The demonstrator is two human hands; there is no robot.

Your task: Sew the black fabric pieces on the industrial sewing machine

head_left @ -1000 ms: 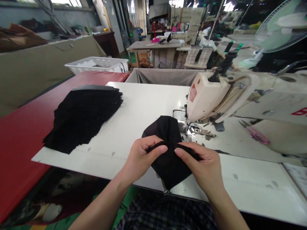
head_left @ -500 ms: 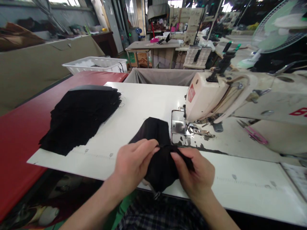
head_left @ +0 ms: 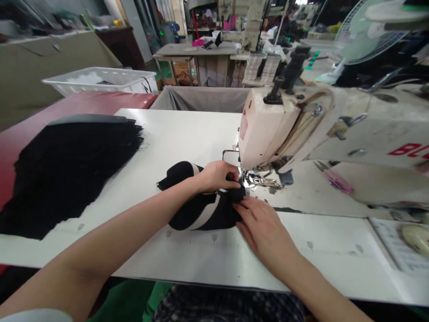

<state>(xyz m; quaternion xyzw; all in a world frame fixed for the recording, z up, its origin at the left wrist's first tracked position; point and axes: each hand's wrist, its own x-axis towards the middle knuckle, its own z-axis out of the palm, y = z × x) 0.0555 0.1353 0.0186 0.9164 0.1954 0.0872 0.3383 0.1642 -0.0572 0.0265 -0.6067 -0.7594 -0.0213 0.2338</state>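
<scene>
A small piece of black fabric (head_left: 191,210) lies bunched on the white sewing table (head_left: 187,134), its right end by the presser foot (head_left: 256,179) of the cream sewing machine (head_left: 278,125). My left hand (head_left: 216,175) is closed, pinching the fabric's far edge just left of the needle. Fingers together, my right hand (head_left: 263,226) lies on the fabric's near right edge, pressing it to the table.
A tall stack of black fabric pieces (head_left: 63,165) sits at the left of the table, over a red surface (head_left: 83,100). Pink-handled snips (head_left: 335,181) lie on the machine bed at right. A white plastic crate (head_left: 100,80) and a grey cloth bin (head_left: 201,98) stand behind. A fan (head_left: 365,31) is at upper right.
Both hands carried the black fabric from the table's near edge forward and right to the presser foot. The fabric now lies down on the table instead of being held up.
</scene>
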